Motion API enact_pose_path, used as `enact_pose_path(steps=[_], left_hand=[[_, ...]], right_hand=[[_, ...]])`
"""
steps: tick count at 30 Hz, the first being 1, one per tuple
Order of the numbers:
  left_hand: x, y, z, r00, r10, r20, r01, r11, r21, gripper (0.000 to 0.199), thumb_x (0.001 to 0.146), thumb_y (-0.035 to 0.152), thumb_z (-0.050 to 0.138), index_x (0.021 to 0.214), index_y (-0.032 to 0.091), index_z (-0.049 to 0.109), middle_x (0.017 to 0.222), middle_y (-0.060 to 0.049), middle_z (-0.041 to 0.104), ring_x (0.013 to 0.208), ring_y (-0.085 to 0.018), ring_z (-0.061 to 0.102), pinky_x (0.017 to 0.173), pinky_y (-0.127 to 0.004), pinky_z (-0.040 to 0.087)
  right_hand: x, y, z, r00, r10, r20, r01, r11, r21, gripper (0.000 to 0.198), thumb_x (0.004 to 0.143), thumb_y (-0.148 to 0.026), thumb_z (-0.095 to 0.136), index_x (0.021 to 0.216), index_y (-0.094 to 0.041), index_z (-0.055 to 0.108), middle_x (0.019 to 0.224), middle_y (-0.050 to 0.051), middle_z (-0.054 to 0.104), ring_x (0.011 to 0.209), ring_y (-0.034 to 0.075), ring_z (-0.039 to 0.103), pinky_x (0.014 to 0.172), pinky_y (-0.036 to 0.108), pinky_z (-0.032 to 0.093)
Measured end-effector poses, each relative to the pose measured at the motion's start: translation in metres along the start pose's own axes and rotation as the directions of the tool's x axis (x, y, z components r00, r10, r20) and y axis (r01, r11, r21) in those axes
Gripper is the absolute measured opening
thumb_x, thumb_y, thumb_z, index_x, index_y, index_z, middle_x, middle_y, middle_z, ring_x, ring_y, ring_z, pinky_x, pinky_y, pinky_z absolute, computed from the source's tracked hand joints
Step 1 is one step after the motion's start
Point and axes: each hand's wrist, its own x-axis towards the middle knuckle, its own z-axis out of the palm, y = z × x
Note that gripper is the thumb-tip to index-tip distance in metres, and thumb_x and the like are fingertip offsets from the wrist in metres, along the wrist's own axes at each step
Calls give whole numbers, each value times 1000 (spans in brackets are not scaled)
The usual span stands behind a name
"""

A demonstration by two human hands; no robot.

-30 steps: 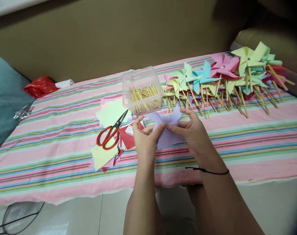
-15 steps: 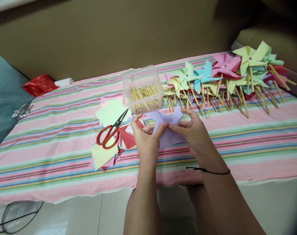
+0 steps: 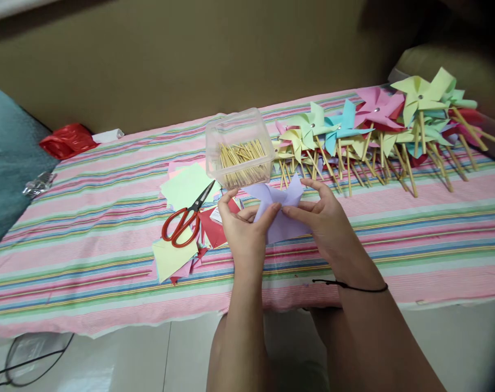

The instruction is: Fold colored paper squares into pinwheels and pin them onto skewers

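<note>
A lavender paper pinwheel point(image 3: 286, 231) is held between both hands, its upper corners folded in toward the middle. My left hand point(image 3: 246, 223) pinches it from the left, thumb near the centre. From the right, my right hand point(image 3: 321, 218) grips it with the thumb close to the same spot. Red-handled scissors point(image 3: 186, 218) lie left of my left hand, resting over paper sheets. Just beyond the hands stands a clear plastic box point(image 3: 231, 128) holding many short thin sticks point(image 3: 243, 158). Whatever is behind the lavender paper is hidden by the fingers.
Finished paper pinwheels point(image 3: 378, 109) on sticks lie piled at the right. Pale green sheets point(image 3: 186, 185), red paper point(image 3: 212, 228) and yellow paper point(image 3: 174, 258) are at the left. A red plastic bag point(image 3: 68, 141) and clear-wrapped metal pieces point(image 3: 39, 184) sit far left on the striped cloth point(image 3: 109, 228).
Both hands keep the lavender pinwheel in almost the same place and pose. The whole view has shifted very slightly; nothing has been picked up or let go.
</note>
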Motion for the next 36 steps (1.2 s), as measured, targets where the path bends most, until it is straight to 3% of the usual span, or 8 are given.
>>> enact_pose_path(steps=[9, 17, 27, 36], left_hand=[[0, 2, 0, 1000, -22, 19, 23, 999, -37, 66, 59, 18, 79, 110, 24, 37, 65, 3, 71, 53, -14, 65, 56, -23, 48], [5, 3, -12, 966, -148, 210, 144, 989, 33, 59, 60, 21, 77, 105, 22, 38, 62, 3, 68, 46, -12, 58, 46, -21, 44], [7, 2, -13, 967, -136, 217, 113, 987, 113, 58, 59, 20, 76, 103, 22, 38, 52, 7, 64, 38, -11, 51, 39, -19, 39], [6, -1, -11, 979, -113, 170, 88, 985, 148, 58, 57, 20, 77, 102, 23, 40, 56, 4, 66, 40, -12, 55, 41, -20, 40]], right_hand=[[0, 1, 3, 999, -28, -15, 28, 1000, -8, 76, 51, -34, 85, 114, -26, 43, 66, -3, 71, 63, 21, 68, 65, 36, 53], [1, 0, -1, 998, 6, -62, -9, 999, -51, 78, 47, -29, 85, 113, -25, 44, 64, -2, 70, 59, 22, 66, 57, 34, 51], [3, 2, -2, 998, -19, -56, 15, 997, -73, 83, 50, -33, 86, 119, -24, 41, 71, 0, 73, 64, 20, 68, 58, 31, 52], [4, 5, -8, 998, -23, -58, 14, 989, -146, 85, 50, -30, 84, 123, -24, 41, 66, 0, 71, 63, 25, 69, 55, 36, 54]])
